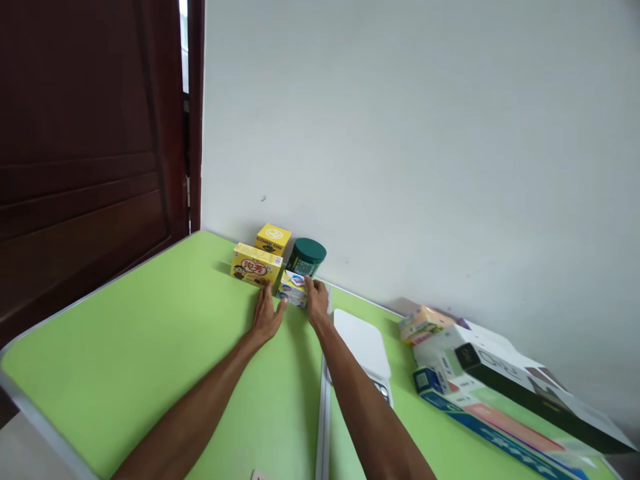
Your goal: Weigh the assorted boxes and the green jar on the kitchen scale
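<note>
A small white-and-yellow box [294, 288] with a blue and red emblem stands on the green table, in front of a dark green lidded tub [307, 256]. My right hand [318, 301] grips its right end, fingers curled over the edge. My left hand [269, 316] is open, thumb spread towards the small box's left side. Its fingertips are at the lower right corner of a yellow snack box [256, 265]; whether they touch it I cannot tell. Behind that box stands another yellow box [273, 237] marked "COME ON".
A white kitchen scale [361, 341] lies right of the metal seam [324, 413] in the green table [150, 347]. Several cartons, including a black-and-white box [530, 383], are piled at the right. The wall [400, 133] borders the table's back edge; a dark door [85, 120] is at the left.
</note>
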`<state>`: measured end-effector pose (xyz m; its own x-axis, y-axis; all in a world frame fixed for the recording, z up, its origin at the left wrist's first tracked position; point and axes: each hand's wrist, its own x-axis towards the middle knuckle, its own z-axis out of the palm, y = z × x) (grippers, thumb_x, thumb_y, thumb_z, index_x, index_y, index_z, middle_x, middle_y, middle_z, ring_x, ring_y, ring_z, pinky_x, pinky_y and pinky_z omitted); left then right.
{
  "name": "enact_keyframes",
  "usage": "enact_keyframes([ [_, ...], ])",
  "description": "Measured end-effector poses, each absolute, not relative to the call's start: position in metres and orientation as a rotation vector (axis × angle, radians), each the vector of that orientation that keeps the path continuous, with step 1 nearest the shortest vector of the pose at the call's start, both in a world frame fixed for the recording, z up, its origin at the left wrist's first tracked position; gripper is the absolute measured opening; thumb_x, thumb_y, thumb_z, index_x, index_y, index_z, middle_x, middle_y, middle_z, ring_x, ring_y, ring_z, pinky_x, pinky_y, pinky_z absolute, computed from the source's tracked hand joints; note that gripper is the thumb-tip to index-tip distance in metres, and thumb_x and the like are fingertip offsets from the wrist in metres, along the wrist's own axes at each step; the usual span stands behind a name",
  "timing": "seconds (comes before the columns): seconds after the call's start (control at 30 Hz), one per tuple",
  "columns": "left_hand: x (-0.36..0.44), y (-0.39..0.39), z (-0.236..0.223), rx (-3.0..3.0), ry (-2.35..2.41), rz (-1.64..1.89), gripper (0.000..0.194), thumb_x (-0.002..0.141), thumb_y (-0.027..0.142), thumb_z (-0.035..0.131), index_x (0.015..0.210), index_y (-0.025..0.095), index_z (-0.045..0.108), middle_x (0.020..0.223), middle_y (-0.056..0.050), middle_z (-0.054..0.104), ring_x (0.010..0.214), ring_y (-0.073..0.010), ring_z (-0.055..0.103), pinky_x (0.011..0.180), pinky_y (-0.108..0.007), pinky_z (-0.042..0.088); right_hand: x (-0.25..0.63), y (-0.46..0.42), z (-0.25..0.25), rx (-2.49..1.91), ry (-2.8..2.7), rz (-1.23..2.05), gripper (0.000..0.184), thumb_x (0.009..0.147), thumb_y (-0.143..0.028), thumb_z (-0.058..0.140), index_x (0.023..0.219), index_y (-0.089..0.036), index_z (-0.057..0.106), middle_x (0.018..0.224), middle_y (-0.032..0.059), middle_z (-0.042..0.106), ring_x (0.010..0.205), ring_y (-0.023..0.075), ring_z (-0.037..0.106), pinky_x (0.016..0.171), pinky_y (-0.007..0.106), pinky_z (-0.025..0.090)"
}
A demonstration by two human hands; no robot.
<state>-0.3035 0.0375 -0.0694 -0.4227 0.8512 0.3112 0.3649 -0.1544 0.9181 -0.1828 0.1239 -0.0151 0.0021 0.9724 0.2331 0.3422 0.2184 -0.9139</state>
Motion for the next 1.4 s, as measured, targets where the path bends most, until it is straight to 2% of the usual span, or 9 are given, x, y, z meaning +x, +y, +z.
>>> enact_keyframes([
  [0.1,-0.305,0.046,-0.07,1.413,1.713,1.574,0.057,0.094,0.04,0.053,0.144,0.014,0.044,0.142,-0.022,0.058,0.136,-0.0321,0.055,0.116,-0.052,0.042,-0.182,0.137,-0.02,-1.456,-1.448,0.837,0.086,0.075,-0.088,0.045,0.104,-0.012,0.072,0.097,0.0191,0.077,0.088,0.0339,0.072,0.076,0.043,0.054],
  [0.27,-0.303,0.048,-0.064,1.447,1.761,1.531,0.053,0.093,0.039,0.057,0.141,0.018,0.051,0.144,-0.018,0.059,0.137,-0.0319,0.055,0.118,-0.049,0.041,-0.18,0.131,-0.022,-1.496,-1.461,0.864,0.07,0.073,-0.086,0.049,0.085,-0.02,0.068,0.082,0.0109,0.075,0.074,0.0271,0.067,0.066,0.036,0.05],
  [0.57,-0.322,-0.014,-0.048,1.512,1.792,1.525,0.025,0.095,0.037,0.054,0.113,0.021,0.062,0.115,-0.011,0.069,0.11,-0.0269,0.067,0.099,-0.046,0.054,-0.187,0.07,-0.015,-1.386,-1.563,0.957,0.058,0.078,-0.082,0.051,0.077,-0.025,0.058,0.067,0.0014,0.066,0.067,0.0214,0.061,0.06,0.03,0.045],
  [0.7,-0.347,-0.078,-0.039,1.55,1.655,1.414,0.029,0.092,0.046,0.061,0.107,0.021,0.063,0.11,-0.009,0.073,0.098,-0.0231,0.071,0.09,-0.041,0.059,-0.182,0.021,-0.016,-1.299,-1.611,1.076,0.055,0.079,-0.08,0.057,0.073,-0.024,0.057,0.068,-0.0001,0.065,0.069,0.0204,0.061,0.06,0.029,0.046],
  [0.8,-0.363,-0.113,-0.028,1.484,1.61,1.318,0.044,0.08,0.045,0.077,0.113,0.019,0.063,0.102,-0.007,0.075,0.092,-0.0226,0.072,0.086,-0.04,0.061,-0.17,-0.012,-0.014,-1.166,-1.7,1.275,0.052,0.079,-0.074,0.064,0.077,-0.023,0.062,0.073,-0.0002,0.067,0.076,0.0213,0.064,0.065,0.03,0.05],
  [0.93,-0.372,-0.126,-0.015,1.51,1.609,1.256,0.083,0.062,0.031,0.089,0.138,0.018,0.056,0.125,-0.013,0.072,0.107,-0.0271,0.071,0.094,-0.043,0.06,-0.149,-0.036,-0.003,-0.953,-1.755,1.559,0.058,0.067,-0.056,0.086,0.111,-0.021,0.068,0.107,0.0056,0.075,0.095,0.0248,0.07,0.083,0.038,0.057],
  [1.03,-0.372,-0.118,-0.008,1.563,1.531,1.199,0.077,0.061,0.027,0.088,0.132,0.018,0.062,0.131,-0.014,0.07,0.116,-0.0299,0.069,0.099,-0.045,0.058,-0.142,-0.04,0.003,-0.935,-1.825,1.539,0.086,0.054,-0.04,0.095,0.131,-0.022,0.06,0.123,0.0093,0.072,0.104,0.0277,0.07,0.088,0.042,0.058],
  [1.23,-0.377,-0.105,-0.002,1.503,1.43,1.047,0.065,0.058,0.025,0.089,0.118,0.016,0.066,0.118,-0.01,0.076,0.104,-0.0284,0.073,0.091,-0.042,0.06,-0.144,-0.04,0.003,-0.972,-2.042,1.229,0.055,0.055,-0.028,0.091,0.103,-0.022,0.065,0.099,0.0021,0.076,0.089,0.0249,0.07,0.074,0.034,0.057],
  [1.4,-0.365,-0.094,0.024,1.641,1.452,0.991,0.06,0.058,0.026,0.09,0.114,0.017,0.068,0.114,-0.009,0.077,0.101,-0.0278,0.072,0.09,-0.041,0.058,-0.125,-0.038,0.022,-0.948,-2.053,1.096,0.05,0.057,-0.029,0.089,0.1,-0.022,0.067,0.093,0.0032,0.078,0.075,0.0222,0.07,0.063,0.031,0.055],
])
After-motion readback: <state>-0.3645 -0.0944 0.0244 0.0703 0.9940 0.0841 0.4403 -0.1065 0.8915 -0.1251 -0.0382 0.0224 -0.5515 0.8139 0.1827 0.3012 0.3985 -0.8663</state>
